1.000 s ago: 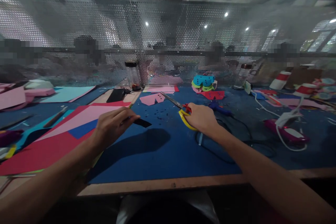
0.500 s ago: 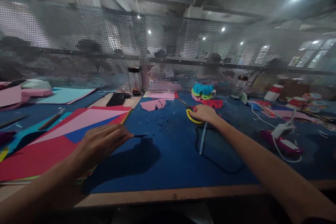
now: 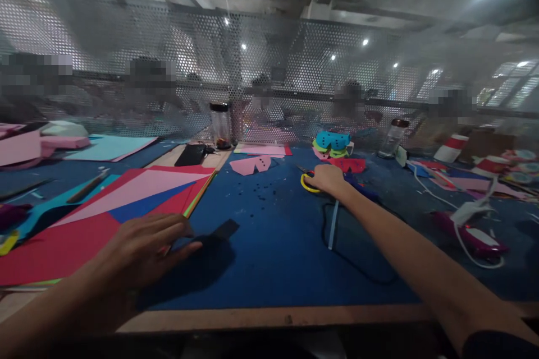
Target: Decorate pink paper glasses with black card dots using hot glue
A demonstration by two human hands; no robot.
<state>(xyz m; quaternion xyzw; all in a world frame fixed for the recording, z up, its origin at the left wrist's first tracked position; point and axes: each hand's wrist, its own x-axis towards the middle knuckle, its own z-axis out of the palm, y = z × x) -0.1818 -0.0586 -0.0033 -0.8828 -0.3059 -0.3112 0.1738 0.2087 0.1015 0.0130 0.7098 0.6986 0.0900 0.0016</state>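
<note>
My left hand (image 3: 158, 244) is over the blue tabletop beside the stacked red paper (image 3: 84, 238), its thumb and index finger apart. A small dark piece (image 3: 227, 229) shows just past those fingertips; whether it touches the table is unclear. My right hand (image 3: 330, 180) is stretched forward, its fingers closed on scissors with a yellow handle (image 3: 309, 184); the blades point away to the left. A pale blue strip (image 3: 333, 227) lies below this hand. Near it are a red cut-out (image 3: 351, 165), a pink cut-out mask (image 3: 251, 165) and stacked blue and green masks (image 3: 332, 140).
Small dark bits (image 3: 261, 190) lie scattered mid-table. Behind are a glass jar (image 3: 220, 128), a black phone-like object (image 3: 190, 155) and a perforated screen (image 3: 278, 50). At right, a purple glue gun (image 3: 471, 235) trails a white cord. The table's wooden edge (image 3: 252, 317) runs in front.
My left hand has shifted down and left and its fingers have parted from the dark piece, which now shows broader. My right hand remains at the scissors. The whole view has shifted slightly.
</note>
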